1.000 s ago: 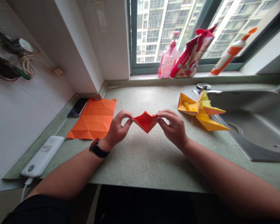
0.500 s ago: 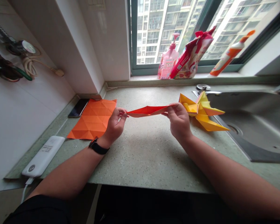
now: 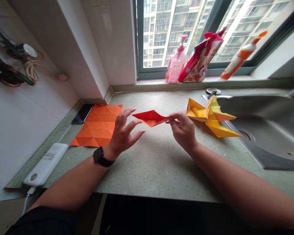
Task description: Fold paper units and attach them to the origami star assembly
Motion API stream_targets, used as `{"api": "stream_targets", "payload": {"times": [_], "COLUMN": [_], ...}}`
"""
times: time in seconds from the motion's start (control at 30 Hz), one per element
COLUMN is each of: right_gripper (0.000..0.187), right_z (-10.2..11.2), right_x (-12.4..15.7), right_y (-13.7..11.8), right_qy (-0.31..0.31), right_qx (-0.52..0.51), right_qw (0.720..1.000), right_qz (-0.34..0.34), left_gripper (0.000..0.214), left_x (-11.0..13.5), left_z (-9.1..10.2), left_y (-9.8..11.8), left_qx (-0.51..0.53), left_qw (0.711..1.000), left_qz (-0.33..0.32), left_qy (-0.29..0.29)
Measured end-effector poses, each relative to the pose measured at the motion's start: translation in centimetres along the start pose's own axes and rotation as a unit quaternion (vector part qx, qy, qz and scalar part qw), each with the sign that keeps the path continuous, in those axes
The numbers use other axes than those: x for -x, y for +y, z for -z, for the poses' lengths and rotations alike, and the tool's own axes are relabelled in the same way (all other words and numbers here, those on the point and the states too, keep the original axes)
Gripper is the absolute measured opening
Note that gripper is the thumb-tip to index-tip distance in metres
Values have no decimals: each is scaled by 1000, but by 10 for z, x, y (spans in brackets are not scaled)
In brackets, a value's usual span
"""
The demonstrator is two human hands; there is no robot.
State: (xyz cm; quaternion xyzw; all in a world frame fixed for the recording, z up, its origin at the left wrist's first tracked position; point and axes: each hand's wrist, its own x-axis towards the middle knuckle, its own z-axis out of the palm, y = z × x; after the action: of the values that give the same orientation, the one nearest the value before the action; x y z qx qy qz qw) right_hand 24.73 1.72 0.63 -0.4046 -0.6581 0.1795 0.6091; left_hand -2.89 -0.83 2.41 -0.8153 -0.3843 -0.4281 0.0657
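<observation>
Above the counter, my right hand (image 3: 182,129) pinches the right tip of a folded orange-red paper piece (image 3: 152,118). The piece is long and pointed at both ends, and its middle gapes open as a shallow pocket. At its left end my left hand (image 3: 126,130) is open with fingers spread, just apart from the paper. A creased orange sheet (image 3: 96,125) lies flat on the counter behind my left hand. Beyond my right hand sit yellow folded paper shapes (image 3: 213,117) with pointed tips, close to the sink.
A dark phone (image 3: 82,113) and a white power bank (image 3: 46,163) with a cable lie at the left. The steel sink (image 3: 267,130) is at the right. On the windowsill stand a pink pump bottle (image 3: 175,65), a red bag (image 3: 201,58) and an orange-white bottle (image 3: 241,58).
My left hand has let go of the paper's left end and spread its fingers. My right hand has moved slightly left with the piece, whose middle now gapes wider.
</observation>
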Motion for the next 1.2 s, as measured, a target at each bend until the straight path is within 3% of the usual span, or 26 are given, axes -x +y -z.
{"api": "stream_targets", "payload": {"times": [0.17,0.27,0.37,0.6,0.73,0.93,1.07,1.2], "right_gripper": [8,9,9,4,11,10,13,23], "right_z": [-1,-1,-1,1,-2,-4,-1,-2], "right_x": [6,7,7,5,4,5,4,3], "right_y": [-19,-25,-25,-22,-15,-12,-18,-18], "right_qy": [-76,-101,-117,-117,-162,-183,-184,-215], "right_qx": [11,10,5,22,24,28,4,-65], "right_qw": [995,992,989,985,978,973,977,974], "right_qz": [56,77,90,128,132,140,106,-11], "left_gripper": [29,11,10,12,6,11,18,25], "left_x": [-2,-2,-1,-3,-1,-2,-5,-8], "left_z": [-2,-4,-5,-4,-3,-1,4,6], "left_y": [8,9,8,7,9,14,18,22], "left_qx": [-50,-61,-47,-6,-3,12,70,172], "left_qw": [995,991,990,997,999,997,995,975], "left_qz": [-36,-35,-28,-53,-49,-76,-30,76], "left_qy": [-82,-112,-128,-62,-11,-27,-58,-116]}}
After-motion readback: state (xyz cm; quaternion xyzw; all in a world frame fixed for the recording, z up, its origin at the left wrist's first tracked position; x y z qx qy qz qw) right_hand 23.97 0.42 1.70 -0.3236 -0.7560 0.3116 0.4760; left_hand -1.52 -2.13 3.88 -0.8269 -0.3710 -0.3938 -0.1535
